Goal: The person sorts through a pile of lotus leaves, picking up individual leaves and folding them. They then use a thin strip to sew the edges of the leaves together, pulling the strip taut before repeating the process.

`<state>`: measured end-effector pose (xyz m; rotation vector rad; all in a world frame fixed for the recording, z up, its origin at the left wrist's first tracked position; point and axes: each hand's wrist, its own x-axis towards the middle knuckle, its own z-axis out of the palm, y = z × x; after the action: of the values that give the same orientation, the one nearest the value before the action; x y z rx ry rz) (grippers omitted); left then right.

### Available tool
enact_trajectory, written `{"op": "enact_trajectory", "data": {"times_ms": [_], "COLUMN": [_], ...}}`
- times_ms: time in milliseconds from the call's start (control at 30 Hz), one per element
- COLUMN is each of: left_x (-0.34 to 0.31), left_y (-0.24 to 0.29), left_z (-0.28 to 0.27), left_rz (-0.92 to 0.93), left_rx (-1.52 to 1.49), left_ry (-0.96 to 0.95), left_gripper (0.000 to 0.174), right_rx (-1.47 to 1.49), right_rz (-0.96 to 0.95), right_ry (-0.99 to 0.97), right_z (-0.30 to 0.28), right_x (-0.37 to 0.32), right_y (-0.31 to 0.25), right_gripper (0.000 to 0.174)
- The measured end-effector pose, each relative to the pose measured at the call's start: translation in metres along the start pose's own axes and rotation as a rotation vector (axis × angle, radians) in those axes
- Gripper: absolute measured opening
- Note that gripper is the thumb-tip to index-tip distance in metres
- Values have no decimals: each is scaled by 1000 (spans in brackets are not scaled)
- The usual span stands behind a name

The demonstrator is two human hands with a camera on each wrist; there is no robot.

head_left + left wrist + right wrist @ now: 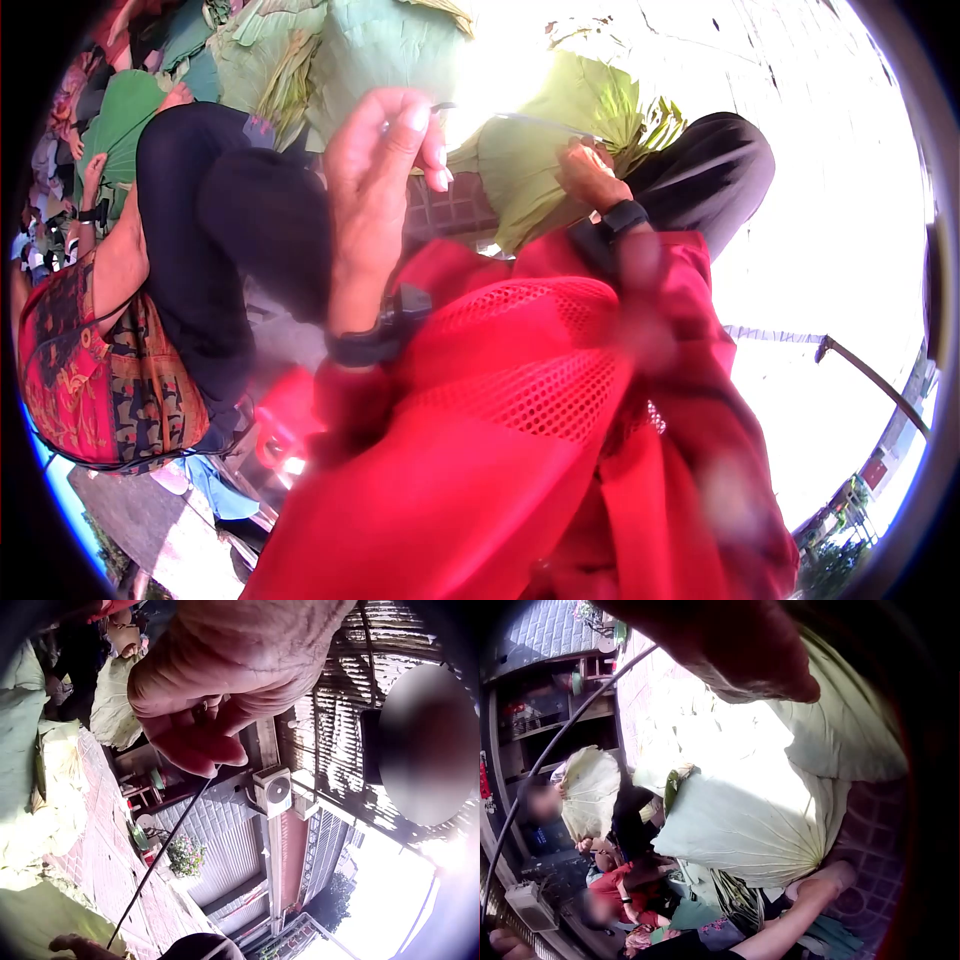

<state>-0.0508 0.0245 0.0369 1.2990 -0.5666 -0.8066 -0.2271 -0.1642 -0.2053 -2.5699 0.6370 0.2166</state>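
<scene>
A thin dark strand [161, 851] runs taut between the two hands. My left hand [378, 155] is raised and pinches one end of it between thumb and fingertips. Lower and to the right, my right hand [592, 178] holds the strand's other end, close over a large yellow-green lotus leaf [530, 135]. This leaf lies by the right knee, its gathered, crumpled part beside the right hand. In the right wrist view the fingers [735, 652] cover the place where the strand meets them.
More big pale leaves [385, 55] are spread ahead on the sunlit paving. Close by on the left sits another person in dark trousers [215, 190]. Farther left, a person's hands hold a green leaf [118, 125]. A red mesh garment [500, 390] covers my lap.
</scene>
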Motion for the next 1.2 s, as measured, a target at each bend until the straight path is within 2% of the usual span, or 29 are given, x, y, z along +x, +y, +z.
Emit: {"op": "enact_trajectory", "data": {"times_ms": [67, 167, 300, 400, 467, 533, 600, 667, 767, 800, 867, 967, 1000, 1067, 1133, 1167, 1200], "left_x": [5, 17, 43, 64, 69, 71, 69, 66, 59, 57, 52, 44, 43, 41, 40, 39, 39], "left_y": [-2, -6, -13, -20, -21, -22, -25, -25, -22, -23, -23, -22, -21, -22, -28, -30, -35], "left_z": [-6, -16, -32, -53, -63, -67, -67, -66, -63, -63, -62, -62, -62, -63, -62, -60, -61], "left_rz": [12, 27, 23, 22, 9, -7, -37, -48, -54, -62, -58, -41, -40, -53, -78, -102, -70], "left_rx": [-11, -24, -109, -192, -201, -194, -170, -142, -89, -70, -51, -43, -39, -2, 77, 231, 331], "left_ry": [25, 61, 148, 198, 214, 207, 189, 194, 205, 199, 177, 141, 140, 139, 144, 197, 192], "left_gripper": [14, 15, 13, 12, 12, 11, 11, 11, 12, 12, 12, 12, 12, 13, 14, 14, 14], "right_rx": [-93, -163, -258, -257, -392, -418, -328, -1167, -1016, -291, 376, 214, 218, 708, 1456, 1530, 1465], "right_rz": [-26, -176, -141, 30, -63, -88, -45, -268, -68, 88, 216, 193, 247, 150, 336, 348, 310], "right_ry": [-12, 135, 269, 183, 352, 401, 332, 517, 517, 452, 368, 424, 373, 444, 470, 359, 205], "right_z": [-6, 3, 9, -14, 18, 13, 1, 44, 62, 13, -11, 25, 3, 9, 3, -7, -30], "right_x": [-6, -9, -6, -8, -4, -5, -5, 10, 16, 5, 5, 21, 15, 6, -7, -11, -10], "right_y": [-6, -3, 7, -1, 31, 34, 36, 90, 118, 84, 71, 113, 93, 87, 66, 54, 35], "right_gripper": [19, 18, 13, 9, 7, 6, 7, 10, 14, 14, 14, 19, 18, 21, 24, 23, 23]}}
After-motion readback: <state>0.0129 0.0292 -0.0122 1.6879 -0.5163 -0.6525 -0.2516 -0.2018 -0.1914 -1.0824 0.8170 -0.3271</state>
